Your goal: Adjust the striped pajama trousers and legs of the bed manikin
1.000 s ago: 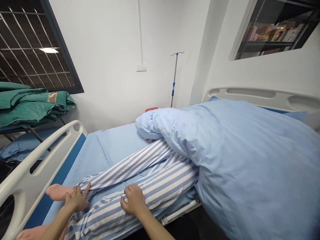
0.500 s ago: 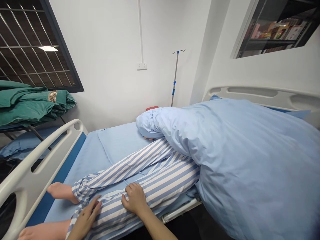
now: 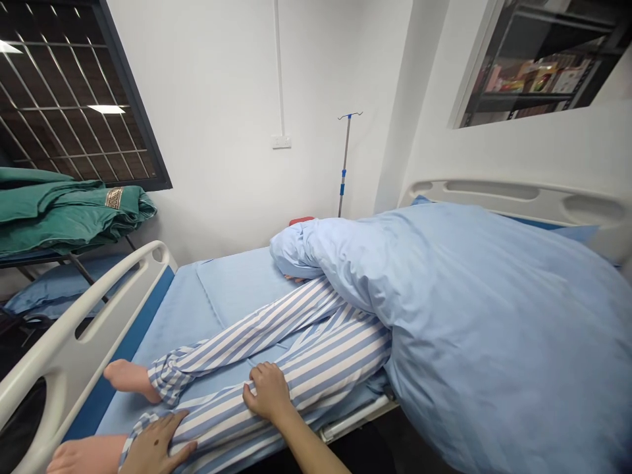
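Two legs in blue-and-white striped trousers (image 3: 316, 375) lie on the bed, with smooth bare feet that look like a manikin's. My left hand (image 3: 154, 442) lies across the lower part of the near leg, just above the near foot (image 3: 89, 454). Its fingers and thumb are spread. Farther up the same leg, about the knee, my right hand (image 3: 270, 392) rests with fingers bent over the striped cloth. The far foot (image 3: 129, 378) lies beyond my left hand. A bunched light-blue quilt (image 3: 469, 316) hides everything above the thighs.
A cream footboard (image 3: 93, 296) stands at the left and a headboard (image 3: 459, 187) at the far right. Behind the bed rises a drip stand (image 3: 345, 158). Folded green cloth (image 3: 74, 217) is piled under the barred window. The quilt hangs over the bed's near side.
My left hand has moved down the near leg toward the foot and now lies with its fingers spread. My right hand stays at the knee. The view has tilted slightly up.
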`<state>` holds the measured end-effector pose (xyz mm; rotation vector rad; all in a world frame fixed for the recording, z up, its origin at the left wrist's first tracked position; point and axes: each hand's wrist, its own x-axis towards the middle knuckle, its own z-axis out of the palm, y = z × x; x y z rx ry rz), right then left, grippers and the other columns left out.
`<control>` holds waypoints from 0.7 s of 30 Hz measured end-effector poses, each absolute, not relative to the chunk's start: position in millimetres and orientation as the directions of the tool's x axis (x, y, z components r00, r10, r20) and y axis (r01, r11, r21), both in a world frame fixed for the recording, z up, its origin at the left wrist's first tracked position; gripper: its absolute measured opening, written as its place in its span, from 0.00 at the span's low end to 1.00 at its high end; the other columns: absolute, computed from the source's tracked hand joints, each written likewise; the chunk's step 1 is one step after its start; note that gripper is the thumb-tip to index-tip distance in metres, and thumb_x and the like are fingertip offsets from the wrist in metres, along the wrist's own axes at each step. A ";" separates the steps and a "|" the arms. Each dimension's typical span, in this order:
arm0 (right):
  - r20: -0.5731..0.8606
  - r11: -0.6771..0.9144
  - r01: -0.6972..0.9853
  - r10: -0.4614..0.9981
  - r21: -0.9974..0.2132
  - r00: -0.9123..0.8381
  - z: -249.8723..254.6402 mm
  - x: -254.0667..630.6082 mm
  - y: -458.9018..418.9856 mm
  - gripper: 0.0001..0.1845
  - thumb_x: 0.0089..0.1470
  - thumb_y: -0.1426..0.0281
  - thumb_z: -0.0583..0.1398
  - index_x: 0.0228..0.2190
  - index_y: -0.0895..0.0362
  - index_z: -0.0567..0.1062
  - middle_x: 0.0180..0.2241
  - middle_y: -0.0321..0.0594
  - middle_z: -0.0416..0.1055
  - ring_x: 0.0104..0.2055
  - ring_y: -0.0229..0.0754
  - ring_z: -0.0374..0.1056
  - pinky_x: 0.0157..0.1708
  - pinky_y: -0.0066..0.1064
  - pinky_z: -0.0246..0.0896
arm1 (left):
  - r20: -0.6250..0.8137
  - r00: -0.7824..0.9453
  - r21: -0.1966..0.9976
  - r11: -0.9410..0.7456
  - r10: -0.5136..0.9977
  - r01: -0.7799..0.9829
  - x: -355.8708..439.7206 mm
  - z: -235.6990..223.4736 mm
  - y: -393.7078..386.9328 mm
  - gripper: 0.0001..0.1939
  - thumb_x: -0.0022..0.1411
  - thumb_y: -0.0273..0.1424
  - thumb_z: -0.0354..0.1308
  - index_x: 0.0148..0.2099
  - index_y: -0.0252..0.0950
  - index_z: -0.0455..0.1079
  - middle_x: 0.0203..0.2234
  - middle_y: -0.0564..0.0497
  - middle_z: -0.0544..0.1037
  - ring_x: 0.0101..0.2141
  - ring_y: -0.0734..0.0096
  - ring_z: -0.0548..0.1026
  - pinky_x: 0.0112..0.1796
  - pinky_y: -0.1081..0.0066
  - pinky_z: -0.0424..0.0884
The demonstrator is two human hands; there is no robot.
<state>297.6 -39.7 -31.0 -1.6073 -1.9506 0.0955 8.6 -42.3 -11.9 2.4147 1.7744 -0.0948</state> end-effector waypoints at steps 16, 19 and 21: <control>0.437 0.264 0.874 0.897 -0.407 -0.068 -34.3 294.7 -38.0 0.07 0.41 0.65 0.58 0.25 0.55 0.70 0.28 0.39 0.69 0.34 0.43 0.64 0.34 0.33 0.54 | 0.192 0.064 0.427 -0.142 0.979 0.893 57.1 34.5 46.1 0.24 0.59 0.46 0.37 0.24 0.39 0.66 0.19 0.54 0.72 0.26 0.69 0.71 0.32 0.74 0.66; 0.465 0.263 0.884 0.883 -0.387 -0.059 -47.2 292.1 -32.0 0.07 0.38 0.66 0.58 0.23 0.55 0.69 0.26 0.38 0.68 0.32 0.43 0.64 0.32 0.33 0.54 | 0.202 -0.053 0.478 -0.051 0.978 0.877 64.8 33.3 79.5 0.24 0.60 0.47 0.36 0.24 0.39 0.63 0.17 0.54 0.70 0.25 0.70 0.69 0.29 0.74 0.63; 0.470 0.260 0.890 0.880 -0.374 -0.060 -57.4 293.3 -27.7 0.07 0.36 0.67 0.59 0.23 0.55 0.68 0.26 0.37 0.68 0.31 0.43 0.64 0.31 0.32 0.53 | 0.177 -0.051 0.424 -0.030 0.983 0.905 56.6 14.8 98.1 0.21 0.60 0.42 0.37 0.27 0.39 0.66 0.21 0.52 0.71 0.25 0.68 0.70 0.29 0.72 0.63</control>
